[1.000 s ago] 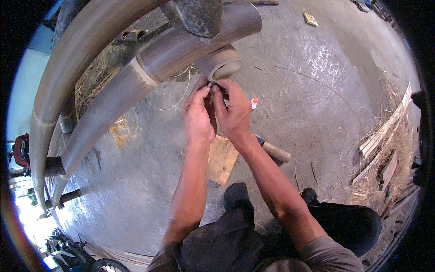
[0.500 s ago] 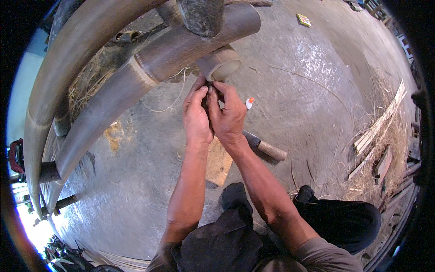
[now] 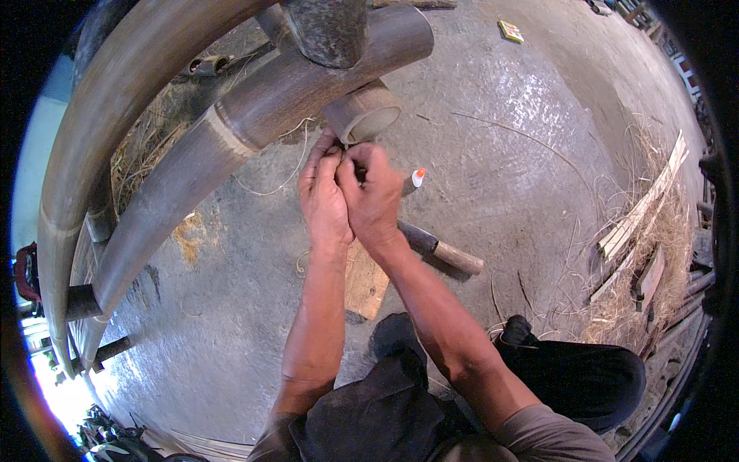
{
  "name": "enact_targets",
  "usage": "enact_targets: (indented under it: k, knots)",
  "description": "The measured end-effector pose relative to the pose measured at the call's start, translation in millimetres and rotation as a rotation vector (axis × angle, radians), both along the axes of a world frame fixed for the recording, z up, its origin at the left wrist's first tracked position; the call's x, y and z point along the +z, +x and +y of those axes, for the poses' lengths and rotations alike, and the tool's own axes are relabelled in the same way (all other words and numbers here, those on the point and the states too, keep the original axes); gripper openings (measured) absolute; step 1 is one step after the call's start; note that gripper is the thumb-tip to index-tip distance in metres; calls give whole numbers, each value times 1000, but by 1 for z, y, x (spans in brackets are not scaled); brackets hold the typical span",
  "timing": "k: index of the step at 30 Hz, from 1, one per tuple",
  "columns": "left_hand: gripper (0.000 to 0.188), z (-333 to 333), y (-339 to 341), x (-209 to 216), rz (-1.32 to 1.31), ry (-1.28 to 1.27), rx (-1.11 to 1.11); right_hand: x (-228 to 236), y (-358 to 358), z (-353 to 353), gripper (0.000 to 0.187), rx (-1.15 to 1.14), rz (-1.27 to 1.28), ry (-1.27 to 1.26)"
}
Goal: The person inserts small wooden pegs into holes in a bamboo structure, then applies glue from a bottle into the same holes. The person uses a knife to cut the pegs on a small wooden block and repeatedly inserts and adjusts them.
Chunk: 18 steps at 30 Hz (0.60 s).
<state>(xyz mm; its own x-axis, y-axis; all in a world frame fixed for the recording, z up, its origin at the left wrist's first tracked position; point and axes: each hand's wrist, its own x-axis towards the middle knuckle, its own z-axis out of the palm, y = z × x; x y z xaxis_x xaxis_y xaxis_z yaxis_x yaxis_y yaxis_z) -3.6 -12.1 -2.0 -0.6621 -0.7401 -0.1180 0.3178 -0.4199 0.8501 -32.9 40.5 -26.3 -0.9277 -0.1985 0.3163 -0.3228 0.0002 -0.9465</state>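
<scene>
Close together, my left hand (image 3: 325, 202) and my right hand (image 3: 376, 196) work just below the open end of a short bamboo tube (image 3: 360, 112). My left fingers are closed and reach up to the tube's lower rim. My right fingers are curled in a pinch against them. Whatever lies between the fingertips is small and mostly hidden. Above, the short tube sits beneath a thick brown bamboo pole (image 3: 289, 92) with a pale node ring. To the right of my right hand, a small white bottle with an orange tip (image 3: 418, 178) stands on the floor.
A wooden-handled knife (image 3: 459, 257) and a wooden board (image 3: 366, 283) lie below my hands. Large curved bamboo poles (image 3: 115, 115) fill the left. At right lie pale bamboo strips (image 3: 645, 202) and shavings. A small yellow box (image 3: 510, 31) lies far off.
The whole view has shifted slightly. My right fingers have curled in more tightly and drawn back a little from the tube's rim; more of the white bottle shows.
</scene>
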Motion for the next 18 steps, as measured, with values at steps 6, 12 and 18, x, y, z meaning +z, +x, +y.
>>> enact_targets:
  k: [6, 12, 18]
  knots:
    - [28, -6, 13, -9, 22, 92, -104, -7, 13, 1, 14, 29, -159, -93]
    - [22, -16, 8, -18, -35, 33, -59, -3, -2, 3, 20, 194, -352, -128]
    - [27, -18, 12, -9, -211, -217, 34, -2, -2, -10, 21, 189, -363, -216]
